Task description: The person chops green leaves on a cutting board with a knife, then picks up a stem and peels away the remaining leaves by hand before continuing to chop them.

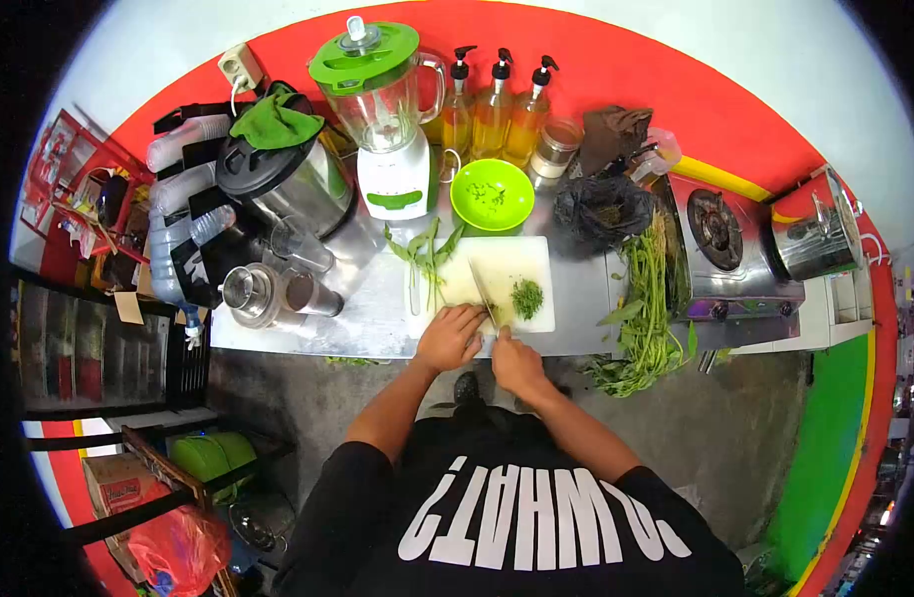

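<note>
My right hand (518, 363) grips the handle of a kitchen knife (480, 284), whose blade points away from me over a white cutting board (536, 254). Close to the blade's left side, my left hand (452, 338) has its fingers bent and pressed down on green leaves, mostly hidden beneath them. Right of the knife lies a small pile of finely chopped greens (526, 298). Uncut leafy stems (427, 254) rest on the board's upper left. Behind the board, a lime-green bowl (464, 206) contains some chopped green bits.
A blender (392, 179), pump bottles (495, 119) and a jar (556, 149) stand at the back. To the right are a bunch of long-stemmed greens (644, 308), a black plastic bag (601, 209) and a gas stove (735, 284). Glass jars (253, 298) and a large steel container (303, 189) stand left.
</note>
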The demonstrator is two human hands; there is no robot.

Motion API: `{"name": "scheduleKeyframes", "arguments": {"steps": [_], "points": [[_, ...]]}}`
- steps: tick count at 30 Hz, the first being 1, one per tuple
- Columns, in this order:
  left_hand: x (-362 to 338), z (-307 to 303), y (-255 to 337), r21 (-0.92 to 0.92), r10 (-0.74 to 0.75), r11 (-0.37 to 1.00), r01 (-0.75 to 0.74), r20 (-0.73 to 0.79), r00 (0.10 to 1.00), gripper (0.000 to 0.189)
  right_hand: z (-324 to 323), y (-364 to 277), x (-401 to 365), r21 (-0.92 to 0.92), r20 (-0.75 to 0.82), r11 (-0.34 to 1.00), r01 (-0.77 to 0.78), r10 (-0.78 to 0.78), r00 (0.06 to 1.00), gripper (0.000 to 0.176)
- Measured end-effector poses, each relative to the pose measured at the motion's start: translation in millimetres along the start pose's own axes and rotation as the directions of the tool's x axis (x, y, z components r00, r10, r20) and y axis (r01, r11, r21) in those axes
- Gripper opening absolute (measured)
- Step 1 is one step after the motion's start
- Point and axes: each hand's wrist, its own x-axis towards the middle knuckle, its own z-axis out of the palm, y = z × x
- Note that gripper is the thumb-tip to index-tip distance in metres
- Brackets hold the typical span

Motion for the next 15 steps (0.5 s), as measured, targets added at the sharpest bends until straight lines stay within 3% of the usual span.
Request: {"name": "scheduleKeyframes", "arguments": {"steps": [2, 5, 7, 13, 15], "points": [[0.6, -3.4, 0.7, 0.008, -0.008, 1.000, 0.008, 0.007, 1.000, 0.048, 2.0, -2.7, 2.8, 0.033, -0.001, 0.998, -0.051, 0.051, 0.999, 0.033], [-0.6, -2.6, 1.6, 0.005, 0.005, 1.000, -0.005, -0.027, 1.000, 0.047, 1.7, 2.4, 10.1, 0.020, -0.047, 0.999, 0.033, -0.032, 0.998, 0.035], [0.9, -2.2, -0.2, -0.011, 0.015, 1.000, -0.016, -0.049, 0.999, 0.046, -7.5, 6.3, 17.2, -0.026, 0.005, 0.995, 0.095, -0.095, 0.995, 0.036], [-0.1, 0.8, -0.3, -0.006, 0.004, 1.000, -0.004, -0.047, 0.999, 0.045, -17.8, -2.7, 2.8, 0.022, 0.091, 1.000, 0.012, -0.014, 0.996, 0.044], [0.2, 0.4, -1.0, -0.031, 0.007, 0.999, -0.009, -0.069, 0.998, 0.044, -2.9, -0.4, 3.7, 0.037, -0.003, 0.999, 0.010, -0.010, 1.000, 0.040]]}}
